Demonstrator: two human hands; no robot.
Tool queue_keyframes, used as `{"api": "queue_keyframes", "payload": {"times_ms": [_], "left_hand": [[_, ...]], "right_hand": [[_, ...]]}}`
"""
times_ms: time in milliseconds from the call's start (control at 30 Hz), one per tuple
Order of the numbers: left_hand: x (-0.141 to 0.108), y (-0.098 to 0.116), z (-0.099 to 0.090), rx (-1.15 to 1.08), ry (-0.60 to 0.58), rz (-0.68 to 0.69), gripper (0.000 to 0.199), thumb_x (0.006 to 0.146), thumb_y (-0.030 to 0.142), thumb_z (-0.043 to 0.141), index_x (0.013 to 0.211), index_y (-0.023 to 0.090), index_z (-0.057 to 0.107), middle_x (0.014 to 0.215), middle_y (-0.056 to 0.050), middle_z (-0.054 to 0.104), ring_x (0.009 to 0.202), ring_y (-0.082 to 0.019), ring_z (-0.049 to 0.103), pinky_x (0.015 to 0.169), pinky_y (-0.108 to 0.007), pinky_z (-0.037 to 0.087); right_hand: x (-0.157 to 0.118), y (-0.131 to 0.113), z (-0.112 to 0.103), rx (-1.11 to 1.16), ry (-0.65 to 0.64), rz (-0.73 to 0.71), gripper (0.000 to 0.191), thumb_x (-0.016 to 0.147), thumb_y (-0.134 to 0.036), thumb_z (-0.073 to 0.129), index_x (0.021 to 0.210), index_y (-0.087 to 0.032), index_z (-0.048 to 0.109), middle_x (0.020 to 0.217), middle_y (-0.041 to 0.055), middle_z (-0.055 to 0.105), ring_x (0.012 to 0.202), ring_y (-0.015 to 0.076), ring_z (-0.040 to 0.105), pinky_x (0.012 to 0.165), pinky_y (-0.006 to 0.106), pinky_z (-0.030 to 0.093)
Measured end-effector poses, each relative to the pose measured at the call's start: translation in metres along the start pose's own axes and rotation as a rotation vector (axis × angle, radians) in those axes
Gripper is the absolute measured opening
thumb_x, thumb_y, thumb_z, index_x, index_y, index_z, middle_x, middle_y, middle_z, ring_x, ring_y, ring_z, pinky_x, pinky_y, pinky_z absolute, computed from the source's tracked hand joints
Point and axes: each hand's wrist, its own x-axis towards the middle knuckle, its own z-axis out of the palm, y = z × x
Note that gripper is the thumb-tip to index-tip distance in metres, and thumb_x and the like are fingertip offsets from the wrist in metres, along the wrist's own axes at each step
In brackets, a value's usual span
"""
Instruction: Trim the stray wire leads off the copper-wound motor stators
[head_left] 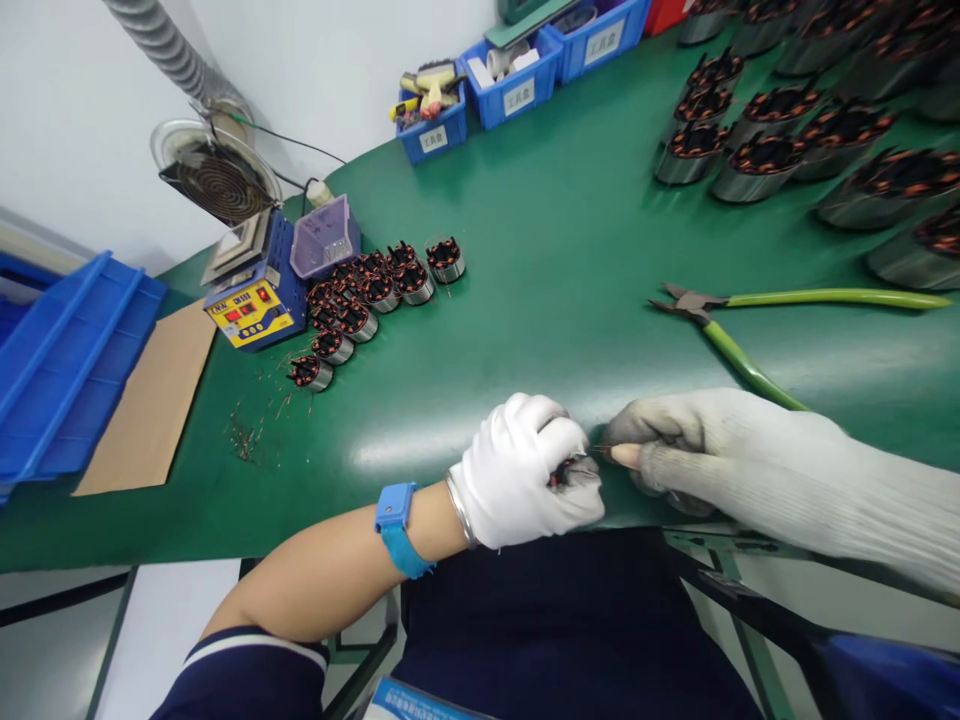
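Note:
My left hand (529, 475), in a white glove with a blue band at the wrist, is wrapped round a small stator; only a bit of its black and orange winding (561, 472) shows between the fingers. Just to the right, my right hand (697, 450) is closed in a greyish-white glove with one bare fingertip. A thin wire (600, 449) runs from the stator to the pinched fingers of my right hand. Beyond my right hand lie green-handled cutters (697, 303) with their jaws apart, pointing left.
Small wound stators (375, 285) stand in a group at the left, near wire scraps (244, 437), a blue-yellow soldering unit (255, 305) and a purple bin (325, 240). Larger stators (761, 165) fill the back right. Blue labelled boxes (514, 92) line the green table's (525, 330) far edge.

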Motion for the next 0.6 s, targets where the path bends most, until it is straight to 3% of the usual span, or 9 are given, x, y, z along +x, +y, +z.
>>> {"api": "queue_keyframes", "payload": {"times_ms": [200, 333, 367, 400, 500, 600], "left_hand": [[0.001, 0.001, 0.001, 0.006, 0.032, 0.009, 0.011, 0.082, 0.020, 0.051, 0.077, 0.022, 0.060, 0.081, -0.006, 0.064, 0.074, -0.019, 0.057, 0.064, -0.031, 0.050], [0.003, 0.001, 0.001, -0.037, -0.008, -0.035, 0.005, 0.079, 0.021, 0.054, 0.075, 0.023, 0.057, 0.082, -0.006, 0.064, 0.075, -0.020, 0.057, 0.066, -0.033, 0.050], [0.003, 0.001, 0.001, -0.051, -0.020, -0.051, 0.004, 0.078, 0.022, 0.054, 0.074, 0.024, 0.055, 0.082, -0.006, 0.063, 0.075, -0.020, 0.057, 0.066, -0.034, 0.050], [0.004, 0.001, 0.001, -0.067, -0.027, -0.068, 0.004, 0.076, 0.021, 0.055, 0.074, 0.024, 0.053, 0.081, -0.006, 0.063, 0.075, -0.020, 0.057, 0.067, -0.034, 0.050], [0.005, 0.001, 0.000, -0.118, -0.031, -0.110, 0.010, 0.072, 0.022, 0.057, 0.074, 0.025, 0.048, 0.077, -0.004, 0.059, 0.074, -0.021, 0.057, 0.067, -0.035, 0.051], [0.005, 0.002, 0.000, -0.168, -0.030, -0.161, 0.017, 0.069, 0.023, 0.059, 0.078, 0.026, 0.045, 0.079, -0.003, 0.058, 0.075, -0.021, 0.058, 0.068, -0.036, 0.053]], "right_hand": [[-0.006, 0.005, -0.008, -0.088, -0.127, -0.022, 0.036, 0.082, -0.055, 0.051, 0.065, -0.025, 0.060, 0.057, 0.0021, 0.062, 0.049, 0.0181, 0.054, 0.048, 0.030, 0.039], [0.004, 0.003, -0.020, -0.121, 0.079, 0.075, 0.044, 0.078, -0.058, 0.062, 0.104, -0.027, 0.076, 0.092, 0.0065, 0.079, 0.076, 0.0260, 0.072, 0.060, 0.033, 0.048], [0.009, 0.002, -0.023, -0.116, 0.068, 0.106, 0.047, 0.076, -0.058, 0.065, 0.110, -0.027, 0.076, 0.096, 0.0066, 0.079, 0.078, 0.0264, 0.073, 0.060, 0.032, 0.048], [0.014, 0.000, -0.025, -0.107, 0.000, 0.123, 0.045, 0.075, -0.058, 0.067, 0.106, -0.027, 0.078, 0.091, 0.0060, 0.079, 0.074, 0.0252, 0.072, 0.058, 0.032, 0.047], [0.029, -0.010, -0.023, 0.012, -0.308, 0.123, 0.034, 0.073, -0.057, 0.068, 0.069, -0.024, 0.072, 0.063, 0.0031, 0.070, 0.055, 0.0172, 0.061, 0.050, 0.028, 0.041], [0.034, -0.019, -0.015, 0.255, -0.411, 0.196, 0.038, 0.063, -0.057, 0.076, 0.058, -0.021, 0.064, 0.056, 0.0029, 0.066, 0.051, 0.0132, 0.057, 0.051, 0.025, 0.045]]}}
